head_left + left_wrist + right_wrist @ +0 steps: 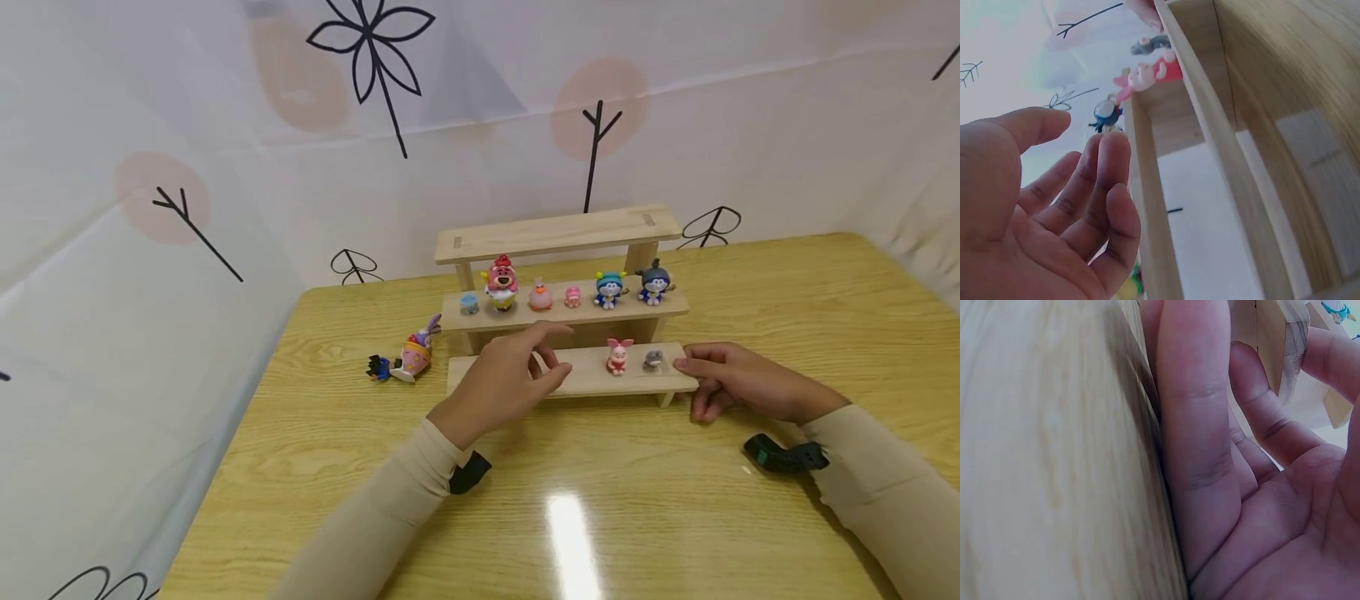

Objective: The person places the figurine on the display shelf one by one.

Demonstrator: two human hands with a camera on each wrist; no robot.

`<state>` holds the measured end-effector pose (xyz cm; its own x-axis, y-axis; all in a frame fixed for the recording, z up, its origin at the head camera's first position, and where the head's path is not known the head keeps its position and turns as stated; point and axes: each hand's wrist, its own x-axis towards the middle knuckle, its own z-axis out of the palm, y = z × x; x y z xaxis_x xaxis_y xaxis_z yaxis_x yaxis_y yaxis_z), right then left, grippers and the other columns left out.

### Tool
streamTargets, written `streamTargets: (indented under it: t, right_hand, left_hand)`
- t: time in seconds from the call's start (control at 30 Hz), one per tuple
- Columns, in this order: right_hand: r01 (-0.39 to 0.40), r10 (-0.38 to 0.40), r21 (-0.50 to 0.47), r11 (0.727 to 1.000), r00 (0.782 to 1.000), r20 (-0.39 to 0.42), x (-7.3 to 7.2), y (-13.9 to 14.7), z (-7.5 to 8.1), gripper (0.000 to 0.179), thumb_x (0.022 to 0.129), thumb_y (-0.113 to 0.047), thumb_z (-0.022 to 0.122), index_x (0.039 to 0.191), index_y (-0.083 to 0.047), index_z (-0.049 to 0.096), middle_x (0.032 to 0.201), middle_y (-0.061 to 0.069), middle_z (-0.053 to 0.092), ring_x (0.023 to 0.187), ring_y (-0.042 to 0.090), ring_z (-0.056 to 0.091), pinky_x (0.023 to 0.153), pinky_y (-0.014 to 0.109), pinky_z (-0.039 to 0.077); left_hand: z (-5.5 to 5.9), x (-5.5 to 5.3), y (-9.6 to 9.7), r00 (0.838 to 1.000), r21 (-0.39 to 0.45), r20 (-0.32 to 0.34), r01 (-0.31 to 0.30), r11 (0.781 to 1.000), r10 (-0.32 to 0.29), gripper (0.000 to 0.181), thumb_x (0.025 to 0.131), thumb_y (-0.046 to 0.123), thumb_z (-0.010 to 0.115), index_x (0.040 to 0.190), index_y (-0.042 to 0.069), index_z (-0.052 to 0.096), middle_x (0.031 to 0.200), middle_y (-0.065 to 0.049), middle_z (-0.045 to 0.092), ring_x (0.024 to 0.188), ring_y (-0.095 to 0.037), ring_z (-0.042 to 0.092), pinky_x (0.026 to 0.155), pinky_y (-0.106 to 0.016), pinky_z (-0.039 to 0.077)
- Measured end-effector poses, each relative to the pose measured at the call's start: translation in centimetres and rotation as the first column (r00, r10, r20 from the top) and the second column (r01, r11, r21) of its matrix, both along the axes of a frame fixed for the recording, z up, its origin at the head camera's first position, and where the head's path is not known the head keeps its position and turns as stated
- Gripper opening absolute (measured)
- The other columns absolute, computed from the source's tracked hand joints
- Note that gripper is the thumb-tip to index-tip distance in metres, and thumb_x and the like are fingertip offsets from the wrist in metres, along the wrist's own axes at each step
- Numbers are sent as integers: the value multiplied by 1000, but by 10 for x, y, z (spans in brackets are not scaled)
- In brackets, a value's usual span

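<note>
A three-tier wooden display stand (pixel 581 382) stands on the table. My right hand (pixel 750 379) pinches the right end of its lowest shelf, thumb on the top edge and the other fingers lower down. On that shelf, close to the thumb, sit a small grey figurine (pixel 653 360) and a pink piglet figurine (pixel 617 357) in red. My left hand (pixel 498 379) hovers in front of the lowest shelf's left part, hiding some of it. In the left wrist view its fingers (pixel 1113 159) are loosely bent, with nothing between them and the thumb.
Along the middle shelf stand a pink bear figurine (pixel 502 285), two blue-clad figurines (pixel 609 292) and several smaller ones. The top shelf (pixel 555 233) is behind them. Left of the stand, a pink-and-purple figurine (pixel 416 353) and a small blue-and-black figurine (pixel 379 367) lie on the table (pixel 337 450).
</note>
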<state>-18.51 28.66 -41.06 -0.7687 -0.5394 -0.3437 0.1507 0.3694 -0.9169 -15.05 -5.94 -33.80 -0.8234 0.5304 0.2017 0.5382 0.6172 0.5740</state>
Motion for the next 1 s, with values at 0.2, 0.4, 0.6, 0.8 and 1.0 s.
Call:
streamTargets:
  t: [0.2, 0.4, 0.6, 0.8, 1.0]
  right_hand:
    - [15, -16, 5, 1000, 1000, 12, 0, 0, -2, 56, 109, -35, 39, 141, 10, 29, 85, 16, 73, 71, 20, 71, 68, 40, 61]
    - [12, -12, 15, 1000, 1000, 20, 1, 0, -1, 64, 110, -35, 39, 147, 13, 20, 85, 16, 72, 72, 20, 71, 69, 41, 61]
    - [11, -11, 17, 1000, 1000, 3, 0, -2, 0, 61, 110, -35, 38, 145, 13, 25, 85, 16, 72, 71, 20, 71, 68, 40, 61]
    - [14, -14, 25, 1000, 1000, 15, -1, -3, 0, 64, 110, -36, 38, 147, 13, 22, 86, 16, 72, 72, 20, 71, 69, 40, 61]
    - [22, -23, 44, 999, 999, 24, -1, -1, 1, 72, 110, -36, 38, 152, 14, 8, 86, 17, 72, 72, 20, 71, 71, 40, 61]
  left_hand:
    - [5, 7, -24, 991, 14, -123, -51, 999, 53, 32, 98, 26, 66, 129, 17, 64, 97, 6, 70, 82, -4, 61, 67, -21, 51]
    - [13, 10, -50, 976, 62, -195, -91, 994, 101, 27, 98, 24, 66, 124, 16, 66, 100, 5, 68, 91, -11, 63, 77, -33, 55]
    - [19, 6, -69, 942, 88, -308, -111, 990, 133, 26, 98, 21, 66, 123, 11, 67, 102, -2, 68, 93, -16, 64, 79, -33, 55]
    - [21, -2, -86, 917, 169, -337, -165, 972, 214, 27, 98, 17, 66, 123, 7, 67, 110, -8, 70, 96, -19, 64, 85, -38, 54]
    - [19, -15, -103, 896, 241, -323, -232, 942, 303, 26, 98, 17, 64, 122, 7, 68, 109, -10, 69, 102, -24, 62, 90, -44, 49]
